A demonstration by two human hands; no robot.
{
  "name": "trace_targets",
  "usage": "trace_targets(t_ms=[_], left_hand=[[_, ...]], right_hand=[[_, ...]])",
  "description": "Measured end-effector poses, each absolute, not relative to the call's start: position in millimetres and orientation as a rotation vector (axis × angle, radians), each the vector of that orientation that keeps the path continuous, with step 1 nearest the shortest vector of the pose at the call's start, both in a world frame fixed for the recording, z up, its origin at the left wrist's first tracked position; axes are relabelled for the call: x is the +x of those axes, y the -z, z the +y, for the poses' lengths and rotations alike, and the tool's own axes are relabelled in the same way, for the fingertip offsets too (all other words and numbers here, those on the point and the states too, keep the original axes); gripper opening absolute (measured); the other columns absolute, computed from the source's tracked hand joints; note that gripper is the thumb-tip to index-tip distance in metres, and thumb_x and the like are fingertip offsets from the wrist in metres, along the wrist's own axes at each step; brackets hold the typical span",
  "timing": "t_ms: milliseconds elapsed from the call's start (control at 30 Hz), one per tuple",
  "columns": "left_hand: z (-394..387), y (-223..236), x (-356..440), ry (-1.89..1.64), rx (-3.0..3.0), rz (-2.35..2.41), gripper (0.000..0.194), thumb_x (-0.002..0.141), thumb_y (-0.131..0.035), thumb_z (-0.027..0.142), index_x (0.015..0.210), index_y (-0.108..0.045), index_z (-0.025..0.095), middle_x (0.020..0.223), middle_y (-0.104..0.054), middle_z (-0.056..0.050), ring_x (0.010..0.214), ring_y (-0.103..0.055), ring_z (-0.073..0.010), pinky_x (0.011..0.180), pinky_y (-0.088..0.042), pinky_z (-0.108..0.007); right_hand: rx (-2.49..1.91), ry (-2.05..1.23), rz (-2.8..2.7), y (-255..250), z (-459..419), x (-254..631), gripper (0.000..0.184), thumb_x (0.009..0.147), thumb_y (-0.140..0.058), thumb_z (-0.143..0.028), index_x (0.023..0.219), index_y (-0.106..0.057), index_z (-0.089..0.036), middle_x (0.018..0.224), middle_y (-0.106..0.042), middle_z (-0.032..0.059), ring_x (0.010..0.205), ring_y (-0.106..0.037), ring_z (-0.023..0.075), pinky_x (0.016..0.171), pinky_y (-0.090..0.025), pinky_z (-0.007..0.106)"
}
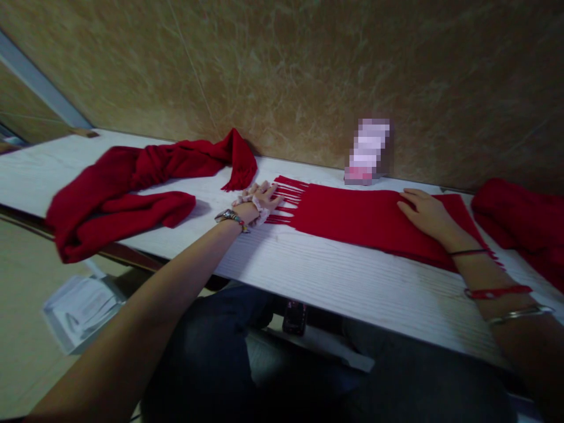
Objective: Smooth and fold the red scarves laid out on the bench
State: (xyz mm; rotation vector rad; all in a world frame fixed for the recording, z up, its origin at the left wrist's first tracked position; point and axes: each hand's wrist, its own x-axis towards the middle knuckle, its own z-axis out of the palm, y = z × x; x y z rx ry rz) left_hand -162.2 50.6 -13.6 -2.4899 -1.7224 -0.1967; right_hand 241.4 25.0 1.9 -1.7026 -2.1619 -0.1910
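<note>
A red fringed scarf (348,214) lies flat and folded on the white wood-grain table (326,276). At its left end my left hand (265,198) rests over the fringe strands, fingers stretched out; a scrunchie and a watch circle that wrist. My right hand (425,214) lies flat on the scarf's right part with its fingers extended. More fringe shows at the right end, partly behind my right forearm. Left of my left hand, a second red scarf (150,167) lies loosely bunched, its fringed end near my fingers.
Another bunched red cloth (524,217) sits at the table's right end. A phone-like object (368,150), blurred out, leans on the marbled wall (282,76). On the floor at left stands a white box (83,311) with papers. A dark phone (294,317) is below the table edge.
</note>
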Motion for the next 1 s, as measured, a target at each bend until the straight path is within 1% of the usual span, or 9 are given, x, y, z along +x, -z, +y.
trace_targets(t_ms=[133, 167, 300, 433, 500, 633, 767, 867, 1000], left_hand=[[50, 0, -144, 0.250, -2.271, -2.007, 0.048, 0.088, -0.038, 0.042, 0.128, -0.044, 0.018, 0.136, -0.036, -0.014, 0.127, -0.029, -0.0347, 0.097, -0.028, -0.054], [49, -3, -133, 0.287, -2.318, -1.938, 0.051, 0.088, -0.037, 0.042, 0.131, -0.040, 0.016, 0.139, -0.032, -0.016, 0.129, -0.026, -0.0345, 0.098, -0.029, -0.052], [43, -2, -95, 0.316, -2.753, -1.319, 0.049, 0.088, -0.038, 0.042, 0.134, -0.036, 0.024, 0.146, -0.021, -0.006, 0.134, -0.014, -0.0291, 0.104, -0.024, -0.046], [41, 7, -93, 0.126, -2.872, -1.347, 0.046, 0.092, -0.030, 0.041, 0.135, -0.035, 0.024, 0.143, -0.029, -0.005, 0.131, -0.024, -0.0231, 0.105, -0.024, -0.043], [43, 8, -101, 0.091, -2.852, -1.439, 0.047, 0.092, -0.028, 0.039, 0.135, -0.033, 0.022, 0.143, -0.029, -0.006, 0.131, -0.026, -0.0230, 0.105, -0.025, -0.043], [46, 6, -110, 0.171, -2.860, -1.352, 0.044, 0.090, -0.032, 0.029, 0.131, -0.041, 0.018, 0.139, -0.036, -0.008, 0.128, -0.031, -0.0237, 0.103, -0.027, -0.044], [39, 0, -105, 0.356, -3.020, -0.969, 0.035, 0.083, -0.039, 0.021, 0.113, -0.058, 0.018, 0.121, -0.054, -0.008, 0.111, -0.049, -0.0179, 0.097, -0.038, -0.032], [34, -6, -101, 0.344, -3.117, -0.945, 0.037, 0.080, -0.048, 0.035, 0.112, -0.059, 0.021, 0.119, -0.054, -0.006, 0.107, -0.051, -0.0205, 0.091, -0.041, -0.031], [36, -9, -100, 0.312, -3.101, -1.097, 0.046, 0.073, -0.056, 0.049, 0.115, -0.057, 0.031, 0.121, -0.053, 0.000, 0.112, -0.047, -0.0275, 0.094, -0.037, -0.037]], right_hand=[[-1.690, 0.186, -2.173, -1, 26, 242, 0.043, 0.082, -0.035, -0.034, 0.112, -0.058, -0.014, 0.119, -0.056, 0.0144, 0.113, -0.049, 0.0293, 0.098, -0.037, 0.048], [-1.679, 0.188, -2.175, -1, 26, 243, 0.043, 0.082, -0.035, -0.034, 0.112, -0.058, -0.014, 0.119, -0.056, 0.0144, 0.112, -0.049, 0.0296, 0.097, -0.037, 0.049], [-1.665, 0.205, -2.179, -1, 25, 243, 0.042, 0.081, -0.036, -0.033, 0.112, -0.057, -0.016, 0.118, -0.057, 0.0129, 0.112, -0.050, 0.0291, 0.097, -0.037, 0.048], [-1.728, 0.222, -2.209, -5, 21, 240, 0.048, 0.083, -0.032, -0.033, 0.112, -0.057, -0.005, 0.120, -0.054, 0.0219, 0.112, -0.049, 0.0305, 0.099, -0.035, 0.043], [-1.751, 0.228, -2.214, -7, 20, 238, 0.050, 0.083, -0.031, -0.033, 0.111, -0.057, -0.001, 0.120, -0.053, 0.0247, 0.113, -0.049, 0.0309, 0.100, -0.034, 0.041], [-1.740, 0.226, -2.212, -7, 20, 237, 0.046, 0.083, -0.033, -0.032, 0.111, -0.057, -0.006, 0.120, -0.054, 0.0218, 0.113, -0.049, 0.0300, 0.100, -0.034, 0.040], [-1.731, 0.194, -2.205, -6, 21, 240, 0.044, 0.082, -0.035, -0.031, 0.111, -0.057, -0.007, 0.120, -0.055, 0.0214, 0.113, -0.049, 0.0306, 0.100, -0.035, 0.042], [-1.723, 0.201, -2.208, -10, 19, 239, 0.042, 0.082, -0.035, -0.031, 0.111, -0.058, -0.010, 0.119, -0.055, 0.0193, 0.114, -0.048, 0.0304, 0.099, -0.034, 0.043], [-1.505, 0.291, -2.268, -24, 2, 211, 0.041, 0.083, -0.037, -0.032, 0.111, -0.060, -0.012, 0.126, -0.050, 0.0144, 0.124, -0.036, 0.0301, 0.103, -0.028, 0.046]])
